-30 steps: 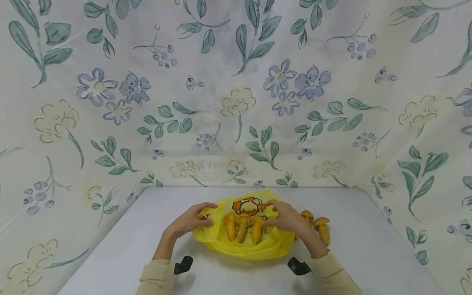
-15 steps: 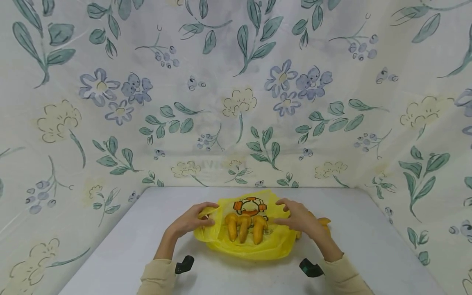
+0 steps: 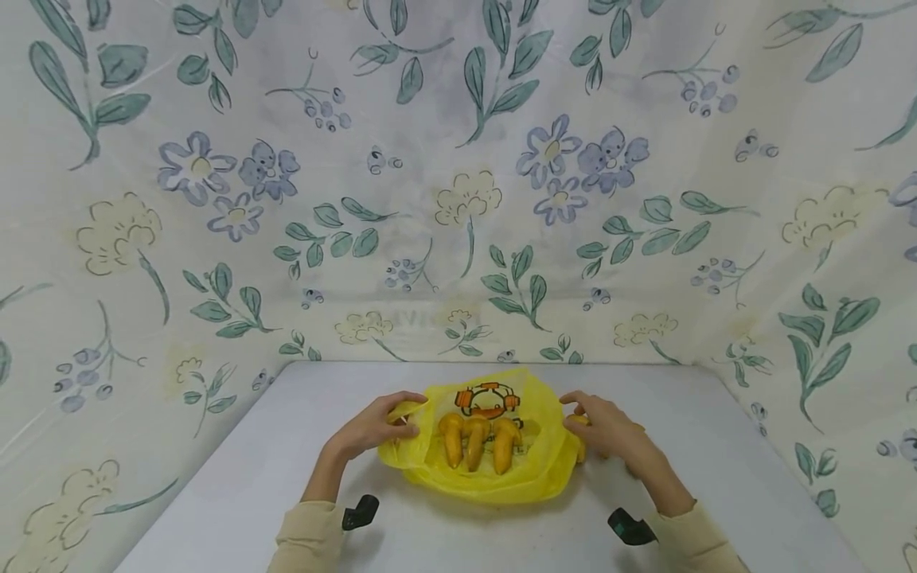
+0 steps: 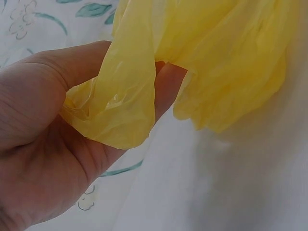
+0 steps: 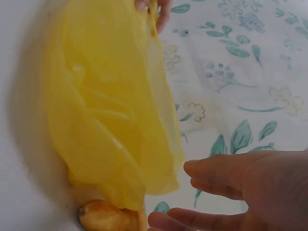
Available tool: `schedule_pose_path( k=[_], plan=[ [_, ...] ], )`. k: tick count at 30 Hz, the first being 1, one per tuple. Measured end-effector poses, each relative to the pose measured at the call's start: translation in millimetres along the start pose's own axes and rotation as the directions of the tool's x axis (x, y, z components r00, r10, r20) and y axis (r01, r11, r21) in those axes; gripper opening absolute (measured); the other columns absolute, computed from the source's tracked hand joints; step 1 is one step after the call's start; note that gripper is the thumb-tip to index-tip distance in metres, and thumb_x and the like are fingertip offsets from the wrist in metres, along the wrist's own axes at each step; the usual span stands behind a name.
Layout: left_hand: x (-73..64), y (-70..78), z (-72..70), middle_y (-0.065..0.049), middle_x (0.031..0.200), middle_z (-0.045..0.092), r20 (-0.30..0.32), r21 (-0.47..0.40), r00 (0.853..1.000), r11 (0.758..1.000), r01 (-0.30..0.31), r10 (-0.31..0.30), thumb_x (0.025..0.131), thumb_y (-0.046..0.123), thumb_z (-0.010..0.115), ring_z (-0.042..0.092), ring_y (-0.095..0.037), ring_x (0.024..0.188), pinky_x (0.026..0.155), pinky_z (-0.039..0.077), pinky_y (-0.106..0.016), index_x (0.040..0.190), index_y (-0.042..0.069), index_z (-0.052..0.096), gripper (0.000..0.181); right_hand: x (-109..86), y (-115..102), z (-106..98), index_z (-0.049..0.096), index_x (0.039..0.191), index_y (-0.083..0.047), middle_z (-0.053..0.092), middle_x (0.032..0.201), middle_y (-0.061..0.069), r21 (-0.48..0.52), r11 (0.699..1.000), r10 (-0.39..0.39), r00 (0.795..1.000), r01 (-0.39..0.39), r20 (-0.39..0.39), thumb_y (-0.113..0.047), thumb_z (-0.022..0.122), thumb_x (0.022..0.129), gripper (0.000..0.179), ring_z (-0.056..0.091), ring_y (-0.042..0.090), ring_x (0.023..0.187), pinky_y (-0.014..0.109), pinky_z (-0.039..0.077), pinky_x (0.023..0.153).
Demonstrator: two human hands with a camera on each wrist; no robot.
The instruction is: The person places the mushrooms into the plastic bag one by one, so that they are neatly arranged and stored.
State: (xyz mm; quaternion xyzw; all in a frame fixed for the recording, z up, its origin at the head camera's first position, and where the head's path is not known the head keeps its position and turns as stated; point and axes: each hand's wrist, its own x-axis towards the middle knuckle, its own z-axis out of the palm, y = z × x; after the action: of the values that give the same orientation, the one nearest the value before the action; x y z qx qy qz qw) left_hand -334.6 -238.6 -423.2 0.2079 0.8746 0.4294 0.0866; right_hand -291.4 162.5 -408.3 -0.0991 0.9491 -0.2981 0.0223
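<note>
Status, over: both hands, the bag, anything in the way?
Left hand grips yellow plastic bag. Right hand holds nothing, beside bag's right edge. Three mushrooms show against printed side. No obstruction seen; another mushroom, partly hidden, at right edge.

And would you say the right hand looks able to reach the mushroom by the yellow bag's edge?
Probably yes: the right hand holds nothing, its parted fingers are close to the mushroom, and nothing visibly blocks them, though the yellow bag overlaps part of it.

Three mushrooms (image 3: 475,446) on, perhaps in, yellow bag (image 3: 494,489)
</note>
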Motion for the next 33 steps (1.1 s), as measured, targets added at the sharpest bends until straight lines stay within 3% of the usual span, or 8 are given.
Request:
schedule_pose_path(
  k=[3, 11, 20, 33],
  plan=[
    [1.3, 0.8, 0.9, -0.018, 0.148, 0.046, 0.003, -0.006, 1.0, 1.0, -0.001, 0.001, 0.09, 0.022, 0.071, 0.051, -0.027, 0.113, 0.097, 0.046, -0.044, 0.136, 0.012, 0.055, 0.049, -1.3, 4, -1, 0.055, 0.134, -0.012, 0.063, 0.12, 0.018, -0.002, 1.0, 0.005, 1.0, -0.005, 0.003, -0.022, 0.061, 0.096, 0.039, 0.057, 0.021, 0.087, 0.038, 0.053, 0.073],
    [1.6, 1.1, 2.3, -0.017, 0.148, 0.046, 0.005, -0.002, 1.0, 1.0, -0.006, 0.006, 0.09, 0.022, 0.071, 0.052, -0.028, 0.115, 0.1, 0.046, -0.048, 0.136, 0.013, 0.055, 0.049, -2.2, 12, -6, 0.055, 0.133, -0.01, 0.063, 0.121, 0.019, -0.007, 1.0, -0.006, 1.0, 0.006, -0.011, -0.027, 0.063, 0.095, 0.042, 0.061, 0.026, 0.098, 0.049, 0.054, 0.085],
    [2.4, 2.9, 2.1, -0.017, 0.146, 0.048, 0.0, 0.008, 1.0, 1.0, 0.016, -0.016, 0.089, 0.021, 0.072, 0.053, -0.025, 0.107, 0.093, 0.049, -0.04, 0.135, 0.013, 0.055, 0.049, 0.8, 19, -13, 0.054, 0.134, -0.009, 0.062, 0.121, 0.02, -0.001, 1.0, 0.02, 1.0, -0.02, 0.007, -0.036, 0.067, 0.092, 0.051, 0.061, 0.03, 0.101, 0.053, 0.053, 0.086],
    [4.1, 2.3, 2.5, -0.017, 0.145, 0.048, 0.001, 0.003, 1.0, 1.0, 0.023, -0.023, 0.089, 0.021, 0.072, 0.053, -0.025, 0.105, 0.091, 0.049, -0.038, 0.135, 0.013, 0.055, 0.05, -4.4, 26, -26, 0.05, 0.137, -0.007, 0.06, 0.122, 0.022, -0.022, 0.999, 0.035, 0.999, -0.035, 0.022, -0.041, 0.071, 0.088, 0.063, 0.058, 0.028, 0.096, 0.045, 0.053, 0.08]
  ],
)
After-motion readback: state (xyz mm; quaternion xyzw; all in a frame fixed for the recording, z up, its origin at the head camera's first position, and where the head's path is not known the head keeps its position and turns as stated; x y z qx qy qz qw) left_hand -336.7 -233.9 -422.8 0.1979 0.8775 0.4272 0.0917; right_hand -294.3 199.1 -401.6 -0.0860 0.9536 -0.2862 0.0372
